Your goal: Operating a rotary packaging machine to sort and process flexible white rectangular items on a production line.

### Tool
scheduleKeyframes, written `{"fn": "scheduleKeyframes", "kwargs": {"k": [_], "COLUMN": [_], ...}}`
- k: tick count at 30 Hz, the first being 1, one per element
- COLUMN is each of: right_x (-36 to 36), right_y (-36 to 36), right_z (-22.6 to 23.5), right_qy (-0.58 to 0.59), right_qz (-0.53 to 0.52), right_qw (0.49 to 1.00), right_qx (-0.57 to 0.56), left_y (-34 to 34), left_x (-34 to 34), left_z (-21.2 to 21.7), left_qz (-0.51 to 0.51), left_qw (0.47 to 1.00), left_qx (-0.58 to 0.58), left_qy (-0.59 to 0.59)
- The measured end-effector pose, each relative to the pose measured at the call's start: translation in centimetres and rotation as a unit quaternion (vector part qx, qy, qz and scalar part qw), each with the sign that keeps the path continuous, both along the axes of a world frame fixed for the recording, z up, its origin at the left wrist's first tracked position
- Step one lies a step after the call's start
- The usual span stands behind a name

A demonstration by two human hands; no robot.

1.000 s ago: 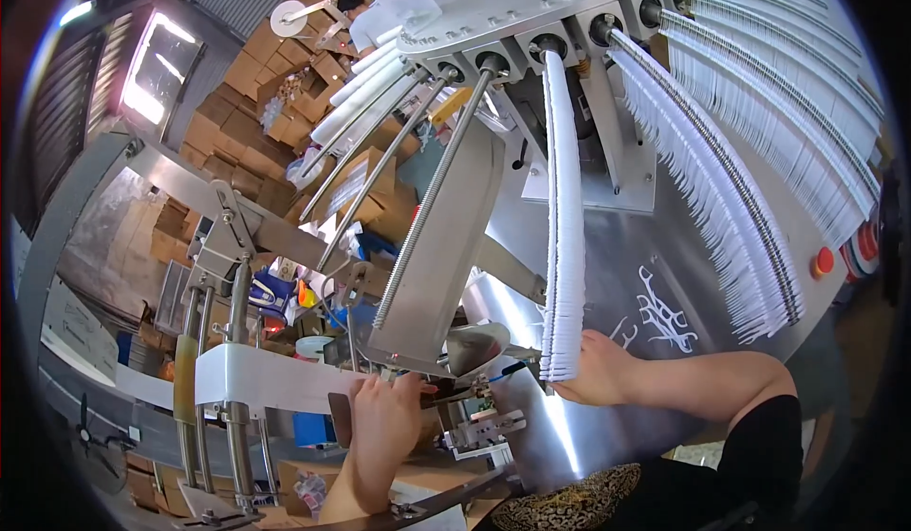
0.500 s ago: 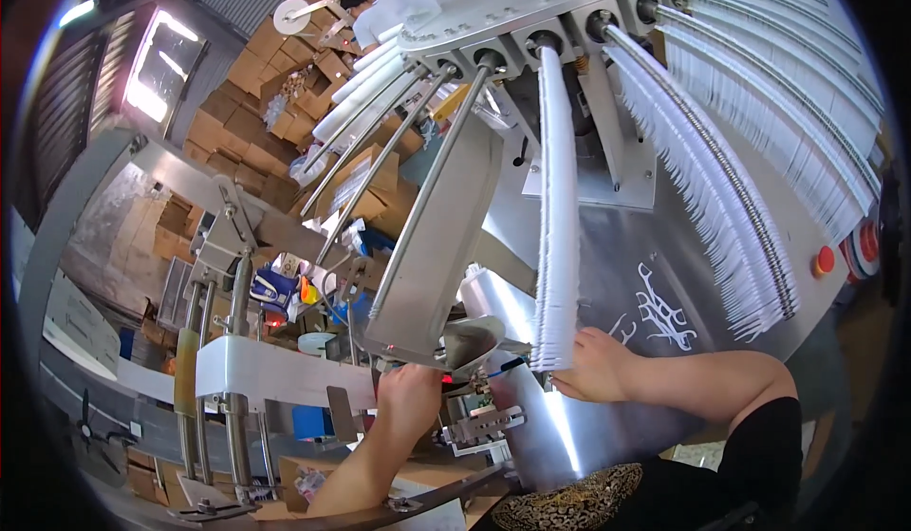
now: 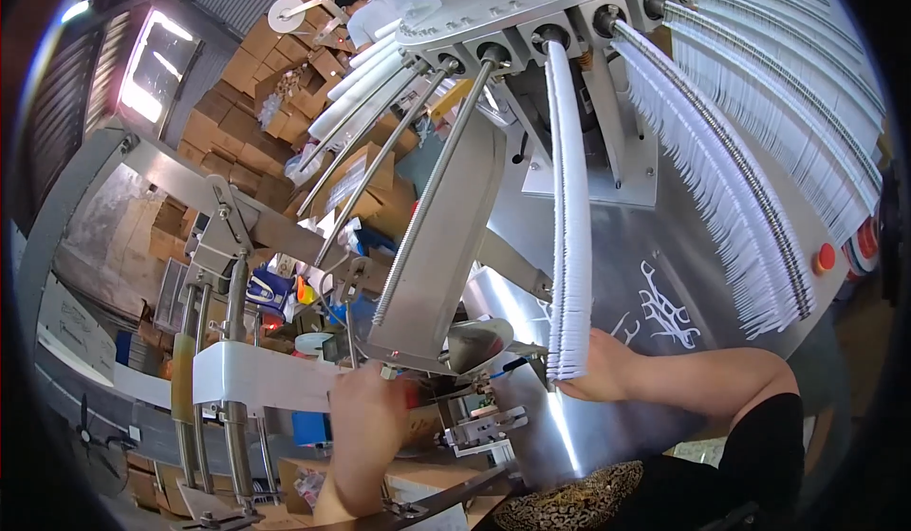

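My right hand (image 3: 603,370) is curled round the lower end of a rod packed with thin white pieces (image 3: 571,246); that row partly hides its fingers. My left hand (image 3: 370,417), blurred, is beside the end of a wide white strip (image 3: 270,376) and a metal chute (image 3: 432,246). Its fingers are smeared, so I cannot tell what they hold. Above both hands spreads a round metal machine head (image 3: 541,4), from which many rods stick out. A bare spring-like rod (image 3: 432,189) lies over the chute.
More rods full of white pieces (image 3: 716,170) fan out on the right. Loose white scraps (image 3: 664,308) lie on the steel table (image 3: 617,237), near a red button (image 3: 823,259). Rollers (image 3: 237,341) guide the strip at left. Cardboard boxes (image 3: 228,123) and a person (image 3: 365,18) are farther back.
My left hand has moved left and down, away from the chute's lower end. The white-packed rod and my right hand have shifted slightly to the right.
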State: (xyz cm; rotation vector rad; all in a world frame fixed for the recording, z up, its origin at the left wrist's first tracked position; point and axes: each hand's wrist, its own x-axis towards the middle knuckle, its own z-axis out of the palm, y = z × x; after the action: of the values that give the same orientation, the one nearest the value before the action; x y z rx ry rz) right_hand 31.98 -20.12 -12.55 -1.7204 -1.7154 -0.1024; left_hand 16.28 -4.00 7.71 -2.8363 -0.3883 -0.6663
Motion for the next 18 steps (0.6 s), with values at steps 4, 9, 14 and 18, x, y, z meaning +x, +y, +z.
{"fn": "scheduleKeyframes", "kwargs": {"k": [4, 9, 14, 18], "right_x": [0.0, 0.0, 0.1, 0.0], "right_y": [0.0, -0.2, -0.6, -0.8], "right_z": [0.2, 0.5, 0.8, 0.5], "right_qy": [0.001, -0.023, -0.021, -0.009], "right_qz": [-0.009, -0.002, 0.001, 0.001], "right_qw": [1.000, 1.000, 1.000, 1.000], "right_qx": [0.005, -0.001, 0.001, -0.012], "left_y": [1.1, 4.0, 2.8, -0.5], "left_x": [0.2, -0.6, -0.2, 0.6], "left_z": [-3.8, -8.4, -6.6, -2.8], "left_qz": [0.044, -0.024, -0.017, 0.024], "left_qw": [0.964, 0.947, 0.948, 0.985], "left_qx": [-0.008, -0.026, -0.052, -0.074], "left_qy": [0.264, 0.319, 0.315, 0.156]}}
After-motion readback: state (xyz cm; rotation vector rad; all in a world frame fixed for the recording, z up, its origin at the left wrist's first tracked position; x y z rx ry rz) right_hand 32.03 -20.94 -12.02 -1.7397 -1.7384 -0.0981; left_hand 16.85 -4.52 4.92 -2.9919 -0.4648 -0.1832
